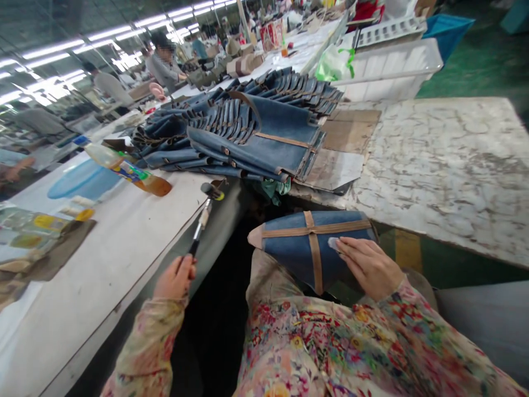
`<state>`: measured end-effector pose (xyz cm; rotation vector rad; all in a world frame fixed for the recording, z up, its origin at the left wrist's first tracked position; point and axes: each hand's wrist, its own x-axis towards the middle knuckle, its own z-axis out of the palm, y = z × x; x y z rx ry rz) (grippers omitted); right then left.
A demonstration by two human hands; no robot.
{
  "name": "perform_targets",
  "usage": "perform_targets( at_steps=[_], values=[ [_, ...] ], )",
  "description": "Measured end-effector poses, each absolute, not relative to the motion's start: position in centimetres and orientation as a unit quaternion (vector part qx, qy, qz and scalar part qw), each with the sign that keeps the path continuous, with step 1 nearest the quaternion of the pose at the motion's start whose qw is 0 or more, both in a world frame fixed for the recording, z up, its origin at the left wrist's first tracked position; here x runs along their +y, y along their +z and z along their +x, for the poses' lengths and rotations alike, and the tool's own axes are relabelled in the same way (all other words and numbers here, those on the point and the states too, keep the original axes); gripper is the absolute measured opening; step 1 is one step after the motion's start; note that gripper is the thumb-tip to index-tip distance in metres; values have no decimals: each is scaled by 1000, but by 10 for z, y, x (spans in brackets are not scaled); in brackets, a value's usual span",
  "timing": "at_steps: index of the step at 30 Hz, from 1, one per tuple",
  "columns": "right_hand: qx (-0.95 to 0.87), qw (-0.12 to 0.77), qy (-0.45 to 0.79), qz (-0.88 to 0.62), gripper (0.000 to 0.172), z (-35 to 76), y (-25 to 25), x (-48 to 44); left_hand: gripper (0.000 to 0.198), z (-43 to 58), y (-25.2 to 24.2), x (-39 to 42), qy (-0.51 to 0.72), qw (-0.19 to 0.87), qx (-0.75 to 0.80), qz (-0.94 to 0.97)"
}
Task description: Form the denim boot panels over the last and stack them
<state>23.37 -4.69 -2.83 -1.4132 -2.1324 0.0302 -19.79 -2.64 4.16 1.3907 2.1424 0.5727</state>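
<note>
My left hand [173, 278] is closed around the dark handle of a hammer [201, 223], whose head points up and away beside the table edge. A blue leather piece [285, 251] lies over my lap, with two tan straps [316, 253] crossing on it and a pale pointed end at the left. My right hand [374, 267] rests on this piece, its fingers together around a small whitish lump [333, 242] that touches the blue surface near the crossing. The kind of lump cannot be made out.
Blue leather pieces with tan straps lie in a large pile [264, 132] ahead. A bottle [128, 171] lies tilted on the left table [136, 231], near a blue basin [82, 179]. The worn right table [438, 165] has a white crate [392, 66] behind it. People work further back.
</note>
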Motion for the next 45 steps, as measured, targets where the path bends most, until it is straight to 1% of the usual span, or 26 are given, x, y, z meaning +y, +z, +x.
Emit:
perform_targets(
  at_steps=[2,3,4,6,8,10,13,15,20,25,30,33,36,40,45],
  values=[
    [-788,295,15,-540,31,232,-29,-48,55,-152,36,-43,216,416,727,502],
    [-785,299,16,-543,31,232,-29,-49,57,-132,35,-50,203,471,699,498],
    [-784,300,16,-543,31,231,-29,-49,58,-114,34,-56,190,513,674,496],
    [-788,300,16,-538,31,231,-28,-48,58,-90,35,-63,186,558,639,496],
    [-792,299,17,-533,31,231,-28,-48,55,-78,36,-64,217,544,623,518],
    [-786,305,20,-537,31,232,-29,-49,48,-77,33,-62,225,484,617,578],
    [-776,315,20,-547,30,231,-31,-50,37,-80,23,-54,149,394,611,671],
    [-777,314,20,-545,30,230,-32,-50,36,-82,18,-51,106,376,606,693],
    [-777,315,10,-546,29,229,-30,-51,44,-83,21,-56,149,373,599,693],
    [-769,321,14,-553,30,228,-29,-51,36,-84,17,-63,60,350,582,732],
    [-771,320,10,-551,30,229,-31,-53,41,-84,15,-68,131,322,611,711],
    [-766,317,14,-559,30,229,-31,-54,37,-85,16,-67,120,308,634,699],
    [-762,317,20,-565,30,228,-30,-54,33,-83,19,-66,103,321,623,706],
    [-762,320,11,-562,31,227,-29,-55,36,-74,24,-67,120,338,595,719],
    [-763,326,-5,-558,30,227,-28,-56,37,-56,21,-62,106,339,598,718]
  ],
)
